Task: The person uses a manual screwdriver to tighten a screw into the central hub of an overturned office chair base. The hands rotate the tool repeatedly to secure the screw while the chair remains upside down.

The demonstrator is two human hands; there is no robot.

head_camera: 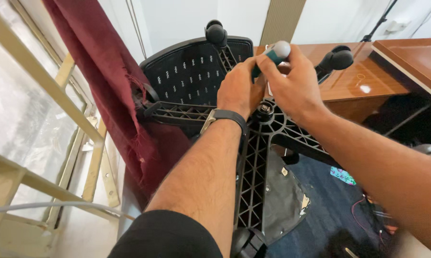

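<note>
Teal-handled screwdriver (274,53) is gripped upright by both hands over the hub (264,111) of the upturned office chair base (253,162): left hand (238,91) fingers clenched low on the handle for steadying, right hand (292,81) fingers wrapped at the grey cap for downward pressure.

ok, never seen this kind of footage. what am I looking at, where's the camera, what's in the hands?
There is one picture, from a camera worn on a person's head, looking down at their own bare arms. An office chair lies overturned, its black star-shaped base facing up, with castor wheels at the arm ends and the mesh seat back behind. The left hand, with a wrist band, and the right hand both hold a tool with a teal-and-grey handle over the base's hub. A dark red curtain hangs on the left.
</note>
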